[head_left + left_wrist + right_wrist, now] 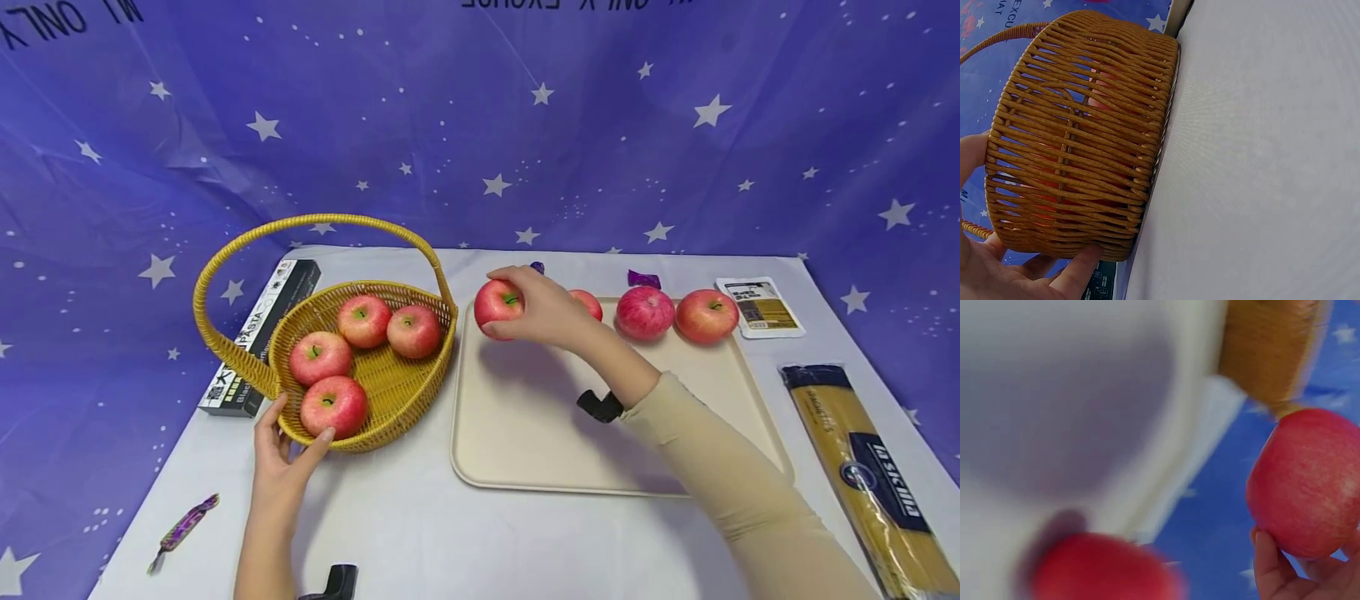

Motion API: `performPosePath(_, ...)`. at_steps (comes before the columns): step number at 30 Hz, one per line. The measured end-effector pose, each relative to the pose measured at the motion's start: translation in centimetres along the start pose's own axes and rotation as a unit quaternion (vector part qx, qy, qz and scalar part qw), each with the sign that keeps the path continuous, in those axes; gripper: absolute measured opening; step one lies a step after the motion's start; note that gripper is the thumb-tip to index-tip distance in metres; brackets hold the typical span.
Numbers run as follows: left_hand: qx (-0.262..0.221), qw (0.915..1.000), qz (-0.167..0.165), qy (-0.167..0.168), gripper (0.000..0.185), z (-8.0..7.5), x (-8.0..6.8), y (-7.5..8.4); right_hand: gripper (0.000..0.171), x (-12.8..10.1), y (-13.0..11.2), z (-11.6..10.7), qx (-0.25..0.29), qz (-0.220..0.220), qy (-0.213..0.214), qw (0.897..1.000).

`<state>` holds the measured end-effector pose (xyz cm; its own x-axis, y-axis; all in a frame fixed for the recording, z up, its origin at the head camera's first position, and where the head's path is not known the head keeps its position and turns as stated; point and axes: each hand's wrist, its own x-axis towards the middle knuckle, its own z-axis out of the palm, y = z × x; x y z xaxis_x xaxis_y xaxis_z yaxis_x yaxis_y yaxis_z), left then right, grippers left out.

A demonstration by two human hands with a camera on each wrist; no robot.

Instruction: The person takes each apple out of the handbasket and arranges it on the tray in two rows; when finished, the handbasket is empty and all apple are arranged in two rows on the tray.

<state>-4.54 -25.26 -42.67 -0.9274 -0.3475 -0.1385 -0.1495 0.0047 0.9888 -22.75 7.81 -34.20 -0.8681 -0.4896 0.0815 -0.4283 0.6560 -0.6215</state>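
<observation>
My right hand (536, 312) grips a red apple (498, 303) above the far left corner of the cream tray (525, 433); in the right wrist view the apple (1307, 481) rests in my fingertips (1272, 572). Three more apples lie along the tray's far edge (643, 312). My left hand (281, 446) holds the near rim of the woven yellow basket (390, 383), thumb and fingers either side. Several apples sit inside the basket (333, 406). In the left wrist view the basket wall (1079, 137) fills the left, with my fingers (1075, 275) under it.
A black pasta box (258, 333) lies behind the basket. A spaghetti packet (862, 475) lies at the right edge, a small packet (759, 307) at the far right. A purple wrapped sweet (183, 527) lies near left, another (643, 279) behind the tray.
</observation>
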Motion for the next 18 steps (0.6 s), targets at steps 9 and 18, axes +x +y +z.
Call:
performPosePath(9, 0.010, 0.9998, -0.014, -0.004, 0.085, 0.0, 0.1, 0.0, 0.079, 3.2, 4.6, 3.5, -0.052, 0.056, -0.023, 0.997)
performPosePath(18, 0.022, 0.9997, -0.012, 0.001, 0.083, -0.1, -0.1, 0.3, 0.086, 5.3, 4.0, 5.6, -0.050, 0.071, -0.012, 0.996)
